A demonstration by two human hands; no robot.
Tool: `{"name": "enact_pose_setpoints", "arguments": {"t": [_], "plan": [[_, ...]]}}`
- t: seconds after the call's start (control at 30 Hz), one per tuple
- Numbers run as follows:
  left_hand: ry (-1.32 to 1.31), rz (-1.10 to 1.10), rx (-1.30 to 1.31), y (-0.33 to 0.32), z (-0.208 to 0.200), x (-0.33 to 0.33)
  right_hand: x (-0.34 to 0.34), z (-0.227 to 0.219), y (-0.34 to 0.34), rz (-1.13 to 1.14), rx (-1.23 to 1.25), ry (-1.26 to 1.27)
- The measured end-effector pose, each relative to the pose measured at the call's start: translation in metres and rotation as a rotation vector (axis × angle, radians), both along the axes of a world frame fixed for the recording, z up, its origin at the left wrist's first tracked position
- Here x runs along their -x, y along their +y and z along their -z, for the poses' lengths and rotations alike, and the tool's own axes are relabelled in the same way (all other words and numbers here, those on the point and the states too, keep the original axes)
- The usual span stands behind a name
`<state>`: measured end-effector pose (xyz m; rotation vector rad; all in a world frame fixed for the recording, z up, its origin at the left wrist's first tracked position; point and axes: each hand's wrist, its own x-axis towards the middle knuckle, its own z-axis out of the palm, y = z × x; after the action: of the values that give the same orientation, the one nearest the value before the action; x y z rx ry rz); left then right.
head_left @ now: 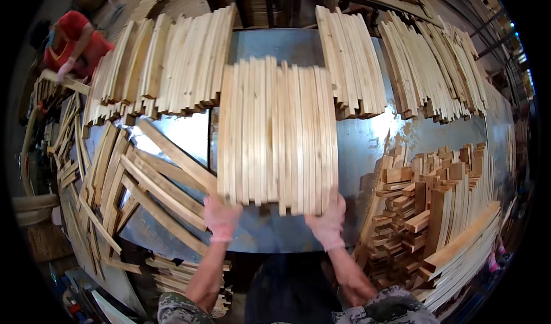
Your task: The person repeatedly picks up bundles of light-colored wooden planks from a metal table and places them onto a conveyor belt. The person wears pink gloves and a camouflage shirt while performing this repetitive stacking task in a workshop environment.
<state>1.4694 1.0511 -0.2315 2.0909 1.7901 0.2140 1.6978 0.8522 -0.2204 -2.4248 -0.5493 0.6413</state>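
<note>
A bundle of pale wooden strips (275,140), lying side by side with slightly uneven ends, spans the middle of a metal tabletop (361,146). My left hand (222,218), in a pinkish work glove, grips its near left corner. At the near right corner my right hand (327,225), gloved alike, presses in from the other side. Both hands are closed on the bundle's outer strips, though their fingertips are partly hidden. Close to my left hand, loose wooden strips (163,189) lie crossed at angles.
Rows of strips stand at the back left (189,60), back centre-right (353,60) and far right (430,65). Stacked wood blocks (442,192) fill the near right. A person in red (77,42) handles a strip at the far left. More strips (186,275) lie below the table's front edge.
</note>
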Motion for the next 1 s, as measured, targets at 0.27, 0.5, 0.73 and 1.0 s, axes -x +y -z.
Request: {"name": "enact_pose_setpoints", "arguments": {"t": [0.27, 0.5, 0.73, 1.0], "plan": [[0.105, -0.073, 0.283, -0.167, -0.012, 0.123, 0.119, 0.006, -0.169, -0.071, 0.282, 0.039], [0.154, 0.135, 0.546, -0.102, -0.031, 0.111, 0.066, 0.003, -0.179, -0.112, 0.135, 0.156], [0.019, 0.030, 0.601, -0.041, -0.024, 0.065, -0.025, 0.079, -0.088, 0.067, -0.007, -0.216], [0.130, -0.222, 0.495, -0.092, -0.020, 0.078, -0.022, 0.086, -0.080, -0.085, -0.067, -0.169]]}}
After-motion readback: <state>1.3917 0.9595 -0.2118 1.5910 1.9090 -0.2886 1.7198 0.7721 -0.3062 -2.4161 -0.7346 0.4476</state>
